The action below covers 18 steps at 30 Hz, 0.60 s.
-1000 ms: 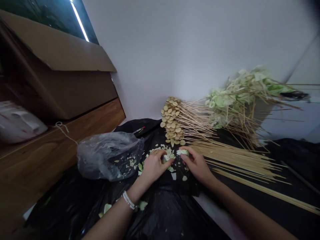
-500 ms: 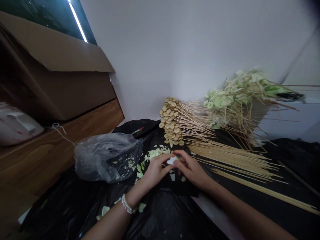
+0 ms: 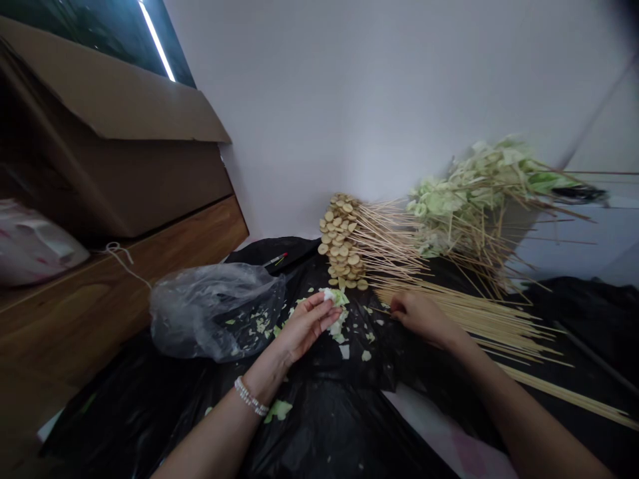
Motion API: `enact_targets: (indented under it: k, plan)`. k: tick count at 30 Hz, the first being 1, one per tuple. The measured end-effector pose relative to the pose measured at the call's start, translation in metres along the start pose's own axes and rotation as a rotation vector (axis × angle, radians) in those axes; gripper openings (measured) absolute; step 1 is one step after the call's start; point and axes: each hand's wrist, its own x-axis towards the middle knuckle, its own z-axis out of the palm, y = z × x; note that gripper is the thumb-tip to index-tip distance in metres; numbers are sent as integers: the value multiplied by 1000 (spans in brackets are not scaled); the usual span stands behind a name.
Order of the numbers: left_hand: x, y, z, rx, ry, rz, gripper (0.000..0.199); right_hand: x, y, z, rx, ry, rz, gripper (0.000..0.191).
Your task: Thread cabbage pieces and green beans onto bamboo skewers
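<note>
My left hand [image 3: 305,326] holds a pale cabbage piece [image 3: 330,297] between thumb and fingers, above a scatter of cabbage scraps [image 3: 338,326] on a black plastic sheet [image 3: 319,426]. My right hand [image 3: 423,317] pinches what looks like a thin bamboo skewer [image 3: 383,309] at the near end of a pile of loose skewers [image 3: 469,319]. Beyond the hands lies a stack of skewers threaded with round tan slices [image 3: 342,243]. Further right, skewers loaded with green cabbage pieces [image 3: 464,206] are heaped against the wall.
A crumpled clear plastic bag [image 3: 214,313] holding scraps lies left of my left hand. A small pen-like item [image 3: 275,259] rests behind it. A cardboard box [image 3: 114,133] stands on a wooden surface [image 3: 100,279] at left, beside a white bag [image 3: 34,246]. A white wall [image 3: 359,100] closes the back.
My hands have parted. The right hand has moved right to the skewer pile, while the left has moved back slightly with the cabbage piece still in it.
</note>
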Motion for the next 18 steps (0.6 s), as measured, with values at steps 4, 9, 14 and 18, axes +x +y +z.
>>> enact_targets:
  k: [4, 9, 14, 18]
  plan:
    - [1, 0, -1, 11, 4, 9, 24, 0, -5, 6, -109, -14, -8, 19]
    - [2, -1, -4, 19, -22, 25, 29, -3, -17, 8, -245, 26, -57, 21]
    - [3, -1, -5, 12, -8, 29, 31, -6, -30, 5, -264, 122, -87, 18]
    - [3, 1, -4, -17, 34, 35, 30, -8, -39, 7, -223, 200, -115, 18]
